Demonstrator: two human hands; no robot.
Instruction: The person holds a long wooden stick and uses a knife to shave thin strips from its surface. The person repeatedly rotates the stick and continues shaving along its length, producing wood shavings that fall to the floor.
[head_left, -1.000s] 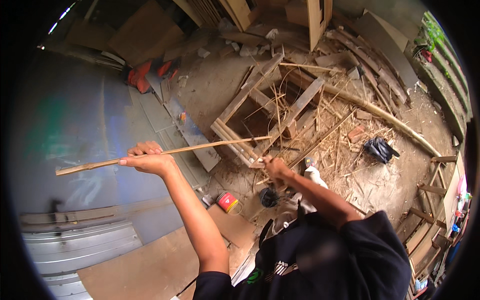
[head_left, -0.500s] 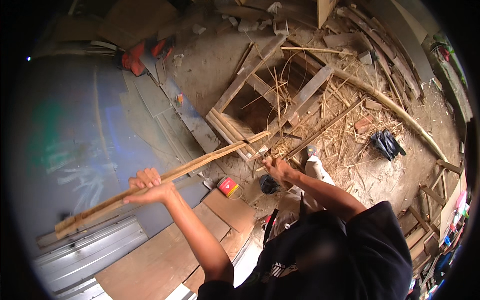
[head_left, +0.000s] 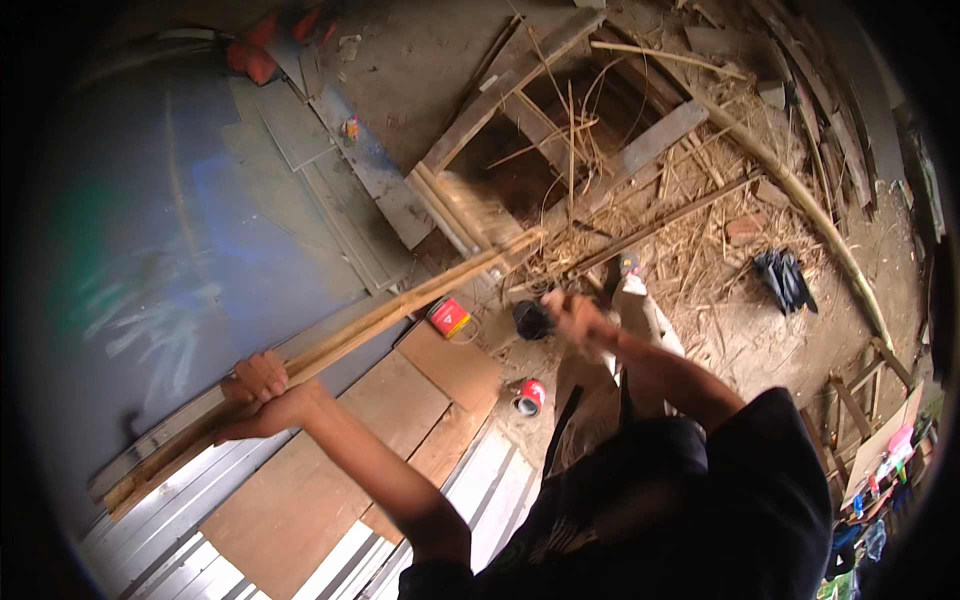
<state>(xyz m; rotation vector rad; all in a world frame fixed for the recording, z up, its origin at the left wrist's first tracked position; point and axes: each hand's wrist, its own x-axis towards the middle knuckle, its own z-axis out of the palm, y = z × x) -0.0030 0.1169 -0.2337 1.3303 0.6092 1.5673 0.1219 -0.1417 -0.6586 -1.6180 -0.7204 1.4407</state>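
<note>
My left hand (head_left: 268,398) is closed around the lower part of a long, pale split-wood strip (head_left: 400,305). The strip slants up to the right, and its far end lies over the near corner of a wooden frame (head_left: 466,120). My right hand (head_left: 582,322) is to the right of that end, apart from the strip and smeared by motion. Its fingers look curled into a fist; what they hold cannot be made out. Just left of this hand is a small black round thing (head_left: 532,318) on the ground.
Shavings and split sticks litter the ground around the frame. A long pole (head_left: 800,190) curves along the right, near a black plastic bag (head_left: 785,280). A red can (head_left: 450,318) and an open red tin (head_left: 529,398) stand by brown boards (head_left: 330,480). A blue-grey sheet (head_left: 150,260) lies left.
My left hand and the strip's near end have moved down and left. My right hand has shifted down and right, away from the strip, and is now blurred. The view has shifted too.
</note>
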